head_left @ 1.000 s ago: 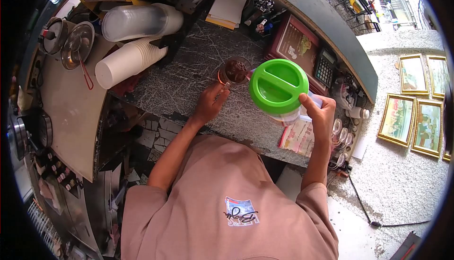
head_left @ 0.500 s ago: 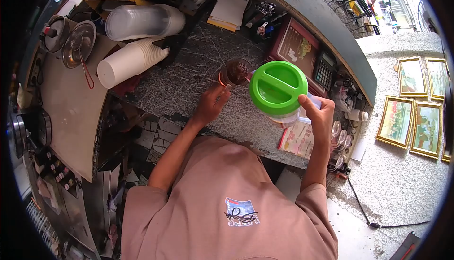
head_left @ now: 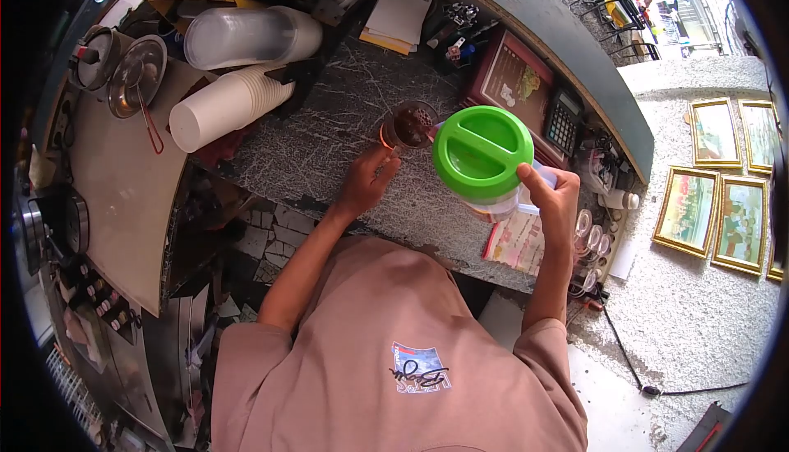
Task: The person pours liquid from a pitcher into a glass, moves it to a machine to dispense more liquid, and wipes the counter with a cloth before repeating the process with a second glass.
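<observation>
My right hand (head_left: 549, 193) is wrapped round the handle of a clear plastic pitcher with a bright green lid (head_left: 483, 153). The pitcher tilts to the left, its spout at the rim of a glass (head_left: 413, 126) with dark reddish-brown liquid and bubbles in it. Pinkish liquid shows at the spout. My left hand (head_left: 367, 181) is closed at the near side of the glass, which stands on the dark scratched counter (head_left: 320, 136). The fingers hide the part of the glass they grip.
Stacked paper cups (head_left: 226, 107) and clear plastic containers (head_left: 251, 39) lie at the left. Behind the pitcher are a dark red menu-like box (head_left: 514, 82) and a calculator (head_left: 564, 125). A printed booklet (head_left: 519, 242) lies under the pitcher's right side. Papers (head_left: 398, 15) rest at the back.
Both hands, the glass and the tilted pitcher stay almost in place. The liquid surface in the glass looks slightly different, with bubbles showing more clearly.
</observation>
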Tool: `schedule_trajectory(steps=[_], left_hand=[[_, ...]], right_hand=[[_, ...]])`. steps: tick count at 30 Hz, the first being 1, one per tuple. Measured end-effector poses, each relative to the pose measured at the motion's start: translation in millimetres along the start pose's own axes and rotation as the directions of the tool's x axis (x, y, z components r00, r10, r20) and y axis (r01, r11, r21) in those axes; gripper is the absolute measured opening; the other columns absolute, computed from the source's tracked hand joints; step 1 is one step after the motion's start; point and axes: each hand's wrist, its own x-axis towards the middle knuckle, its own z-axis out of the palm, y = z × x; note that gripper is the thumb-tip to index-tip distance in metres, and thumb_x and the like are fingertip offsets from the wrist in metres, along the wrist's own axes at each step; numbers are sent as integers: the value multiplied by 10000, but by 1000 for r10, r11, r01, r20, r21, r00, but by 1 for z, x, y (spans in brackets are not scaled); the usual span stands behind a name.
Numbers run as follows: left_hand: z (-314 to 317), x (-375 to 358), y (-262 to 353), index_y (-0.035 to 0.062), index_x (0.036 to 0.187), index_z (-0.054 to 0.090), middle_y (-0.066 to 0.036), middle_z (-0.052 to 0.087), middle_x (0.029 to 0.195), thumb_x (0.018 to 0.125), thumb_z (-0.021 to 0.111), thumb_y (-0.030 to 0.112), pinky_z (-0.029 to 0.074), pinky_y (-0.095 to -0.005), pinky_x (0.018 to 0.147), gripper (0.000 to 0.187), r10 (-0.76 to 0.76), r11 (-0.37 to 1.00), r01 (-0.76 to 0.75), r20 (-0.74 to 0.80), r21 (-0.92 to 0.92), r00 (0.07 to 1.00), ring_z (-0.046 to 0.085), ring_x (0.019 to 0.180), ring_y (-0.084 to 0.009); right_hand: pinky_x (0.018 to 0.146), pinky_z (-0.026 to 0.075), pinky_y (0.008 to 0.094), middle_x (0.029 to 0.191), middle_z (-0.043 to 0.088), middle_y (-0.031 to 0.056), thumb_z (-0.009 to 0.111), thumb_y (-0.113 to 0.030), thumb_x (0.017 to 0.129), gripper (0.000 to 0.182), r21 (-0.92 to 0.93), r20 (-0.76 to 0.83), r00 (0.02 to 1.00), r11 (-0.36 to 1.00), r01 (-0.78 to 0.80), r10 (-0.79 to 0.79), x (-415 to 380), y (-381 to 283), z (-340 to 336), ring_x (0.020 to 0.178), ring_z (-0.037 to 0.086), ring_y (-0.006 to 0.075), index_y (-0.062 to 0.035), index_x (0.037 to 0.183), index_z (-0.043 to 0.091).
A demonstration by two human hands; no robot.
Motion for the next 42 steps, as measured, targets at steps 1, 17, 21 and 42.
schedule_trajectory(steps=[1,17,21,42], left_hand=[[0,1,-1,12,1115,604,-170,657,930,985,552,251,489,-410,739,276,4,1000,-4,-1,3,1000,649,856,-333],[1,1,0,11,1099,613,-171,664,941,978,562,228,499,-407,759,254,-18,1000,18,-8,16,1000,656,871,-323],[0,1,1,14,1093,614,-167,661,934,978,560,226,500,-403,750,247,-2,1000,3,-16,16,1000,658,863,-317],[1,0,2,24,1068,610,-140,652,893,1016,520,294,482,-355,727,290,-42,999,41,14,30,999,642,812,-256]], right_hand=[[505,357,232,598,608,-19,781,-389,831,431,-7,5,1000,1000,0,0,1,0,-1,552,514,38,30,748,729],[532,400,231,634,653,6,782,-401,827,439,-31,8,999,999,-34,34,0,1,1,580,568,55,36,800,745],[528,397,228,629,649,6,783,-399,827,438,-9,11,999,999,-39,39,0,5,2,575,564,54,36,794,745],[438,175,233,542,398,-83,598,-330,964,392,679,-211,977,720,141,8,-19,70,8,442,296,16,-97,654,539]])
